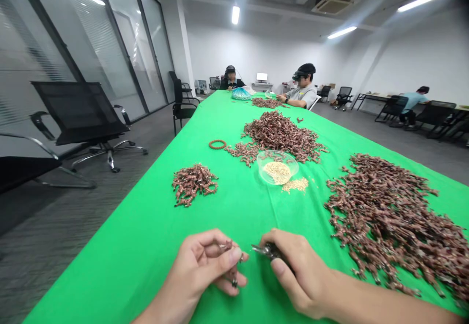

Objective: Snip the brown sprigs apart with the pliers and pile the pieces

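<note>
My left hand (pixel 200 263) pinches a small brown plastic figurine (pixel 234 277) between thumb and fingers; much of it is hidden by them. My right hand (pixel 304 270) is closed around a pair of nippers (pixel 269 250), whose metal tips point left at the figurine with a small gap between. Beyond my left hand lies a small pile of brown figurines (pixel 194 183). A far larger heap of similar brown pieces (pixel 392 216) spreads to the right of my right hand.
A clear plastic bowl (pixel 261 171) holds tan bits, with some spilled bits (pixel 296 184) beside it. Behind stand another brown heap (pixel 282 133) and a brown ring (pixel 217 144) on the green cloth (pixel 139 246). Two people sit at the far end near a blue bag (pixel 241 94).
</note>
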### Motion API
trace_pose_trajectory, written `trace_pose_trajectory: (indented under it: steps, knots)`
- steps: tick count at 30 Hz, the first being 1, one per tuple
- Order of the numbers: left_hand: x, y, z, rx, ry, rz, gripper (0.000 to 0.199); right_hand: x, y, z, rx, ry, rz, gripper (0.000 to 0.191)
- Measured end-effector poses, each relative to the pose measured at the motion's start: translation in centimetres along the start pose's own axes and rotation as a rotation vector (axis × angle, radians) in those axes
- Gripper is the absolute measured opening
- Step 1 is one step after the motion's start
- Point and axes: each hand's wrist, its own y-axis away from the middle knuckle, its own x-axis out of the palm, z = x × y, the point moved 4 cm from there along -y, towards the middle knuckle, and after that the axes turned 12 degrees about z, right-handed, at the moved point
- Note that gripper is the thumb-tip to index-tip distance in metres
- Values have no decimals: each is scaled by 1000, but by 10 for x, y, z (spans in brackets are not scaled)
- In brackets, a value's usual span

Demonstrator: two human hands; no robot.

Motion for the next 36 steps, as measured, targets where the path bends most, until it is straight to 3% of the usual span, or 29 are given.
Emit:
trace_pose_trajectory:
  steps: [5, 25, 36]
  knots:
    - [-1, 0, 2, 20, 6, 6, 26, 4, 1, -2, 13, 45, 27, 32]
    - [2, 1, 0, -41, -6, -4, 30, 9, 1, -6, 118, 131, 89, 27]
    - [4, 0, 3, -23, -3, 51, 28, 8, -2, -4, 134, 153, 106, 28]
